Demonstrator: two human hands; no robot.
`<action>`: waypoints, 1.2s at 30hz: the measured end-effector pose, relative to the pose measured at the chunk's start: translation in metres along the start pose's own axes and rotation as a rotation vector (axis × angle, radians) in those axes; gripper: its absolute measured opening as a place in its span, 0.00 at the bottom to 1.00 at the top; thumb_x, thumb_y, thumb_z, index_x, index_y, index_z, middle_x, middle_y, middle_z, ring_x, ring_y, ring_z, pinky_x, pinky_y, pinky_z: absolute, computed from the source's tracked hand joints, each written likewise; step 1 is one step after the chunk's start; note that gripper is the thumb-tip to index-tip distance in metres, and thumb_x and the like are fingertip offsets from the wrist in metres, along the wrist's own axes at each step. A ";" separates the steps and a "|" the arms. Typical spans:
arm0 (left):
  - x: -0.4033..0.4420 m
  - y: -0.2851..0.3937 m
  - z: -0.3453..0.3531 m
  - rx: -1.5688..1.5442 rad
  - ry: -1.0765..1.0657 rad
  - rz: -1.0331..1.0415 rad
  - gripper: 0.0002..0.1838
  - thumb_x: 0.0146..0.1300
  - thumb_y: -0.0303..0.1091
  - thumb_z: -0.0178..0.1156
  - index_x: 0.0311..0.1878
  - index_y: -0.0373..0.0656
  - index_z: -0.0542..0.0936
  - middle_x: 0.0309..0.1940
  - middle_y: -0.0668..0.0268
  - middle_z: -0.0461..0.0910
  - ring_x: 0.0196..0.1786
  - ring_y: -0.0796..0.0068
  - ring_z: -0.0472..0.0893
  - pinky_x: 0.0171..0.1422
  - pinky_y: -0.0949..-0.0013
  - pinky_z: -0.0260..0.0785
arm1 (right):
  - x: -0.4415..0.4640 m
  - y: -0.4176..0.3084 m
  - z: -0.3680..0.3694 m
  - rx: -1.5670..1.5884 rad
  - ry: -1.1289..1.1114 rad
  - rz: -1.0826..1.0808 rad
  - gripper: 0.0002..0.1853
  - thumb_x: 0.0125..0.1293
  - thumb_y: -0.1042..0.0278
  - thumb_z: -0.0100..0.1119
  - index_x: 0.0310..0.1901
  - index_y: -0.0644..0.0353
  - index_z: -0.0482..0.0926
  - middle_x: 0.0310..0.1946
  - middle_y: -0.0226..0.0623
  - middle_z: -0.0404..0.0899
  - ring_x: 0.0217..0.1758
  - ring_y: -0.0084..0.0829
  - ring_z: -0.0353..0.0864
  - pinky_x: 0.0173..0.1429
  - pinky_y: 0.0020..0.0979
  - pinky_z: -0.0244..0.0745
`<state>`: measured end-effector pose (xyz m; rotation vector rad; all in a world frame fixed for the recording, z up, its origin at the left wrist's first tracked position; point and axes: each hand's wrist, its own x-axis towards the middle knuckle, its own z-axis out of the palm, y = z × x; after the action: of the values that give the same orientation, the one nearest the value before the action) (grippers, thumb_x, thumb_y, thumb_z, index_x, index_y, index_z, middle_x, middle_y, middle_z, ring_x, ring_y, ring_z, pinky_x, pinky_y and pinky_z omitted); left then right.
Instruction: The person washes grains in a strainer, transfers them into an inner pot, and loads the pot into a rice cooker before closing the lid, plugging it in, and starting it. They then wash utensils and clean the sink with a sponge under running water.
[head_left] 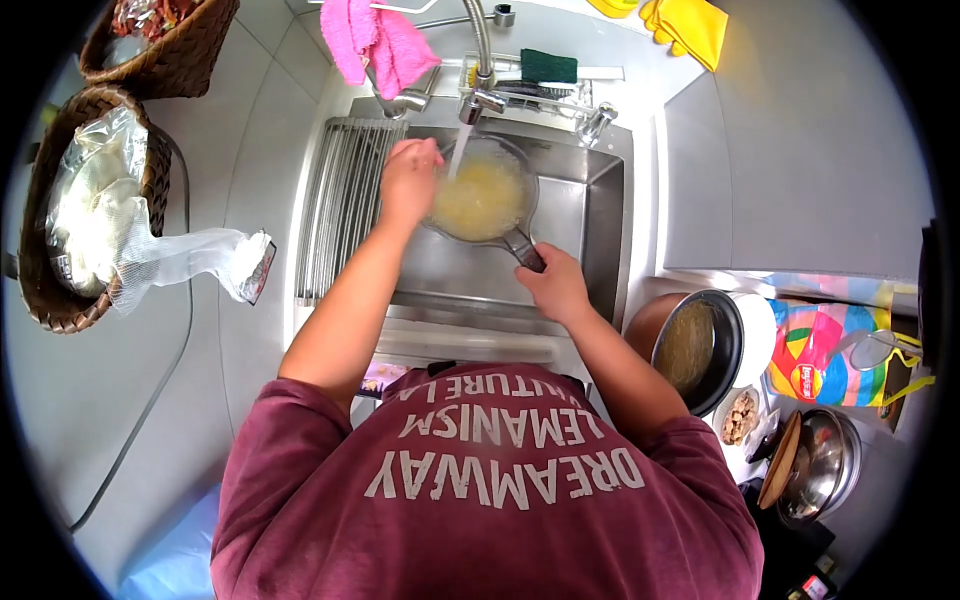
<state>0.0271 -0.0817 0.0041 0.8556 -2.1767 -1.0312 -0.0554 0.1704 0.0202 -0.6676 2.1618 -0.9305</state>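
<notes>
My right hand (556, 284) is closed around the dark handle of a round grey pan (533, 196), held tilted over the steel sink (460, 272). Pale yellow contents (480, 200) fill the pan; they are blurred, so I cannot tell what they are. Water (461, 150) runs from the faucet (481, 103) into it. At the pan's left rim, beside the stream, is my left hand (411, 182) with its fingers curled. Whatever those fingers may hold is hidden.
A roll-up drying rack (350, 200) covers the sink's left side. Woven baskets (35, 275) stand on the left counter. On the right are a dark pot (735, 350), a bowl of food pieces (740, 416) and metal bowls (845, 470). A pink cloth (385, 45) hangs near the faucet.
</notes>
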 end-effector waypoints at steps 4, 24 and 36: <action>-0.021 -0.007 0.017 -0.675 0.016 -0.593 0.13 0.70 0.42 0.53 0.50 0.47 0.78 0.44 0.69 0.80 0.49 0.72 0.76 0.53 0.66 0.67 | -0.007 0.015 -0.012 -0.020 0.106 -0.070 0.11 0.54 0.67 0.66 0.32 0.66 0.77 0.18 0.34 0.74 0.20 0.24 0.69 0.27 0.30 0.66; -0.041 0.050 0.084 -1.141 -0.422 -0.819 0.37 0.74 0.59 0.35 0.68 0.32 0.62 0.61 0.50 0.71 0.65 0.57 0.70 0.69 0.57 0.62 | -0.035 0.002 -0.111 -0.166 0.436 -0.085 0.10 0.53 0.66 0.65 0.31 0.63 0.76 0.23 0.45 0.79 0.29 0.46 0.80 0.35 0.40 0.73; -0.046 0.056 0.084 -0.912 -0.343 -0.834 0.31 0.74 0.58 0.37 0.62 0.44 0.74 0.59 0.62 0.75 0.61 0.72 0.71 0.67 0.61 0.56 | -0.040 0.014 -0.116 -0.262 0.463 -0.085 0.10 0.53 0.65 0.64 0.33 0.60 0.77 0.24 0.46 0.80 0.32 0.50 0.81 0.37 0.44 0.75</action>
<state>-0.0211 0.0182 -0.0056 1.1597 -1.2228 -2.4429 -0.1193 0.2539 0.0843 -0.7270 2.7187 -0.9226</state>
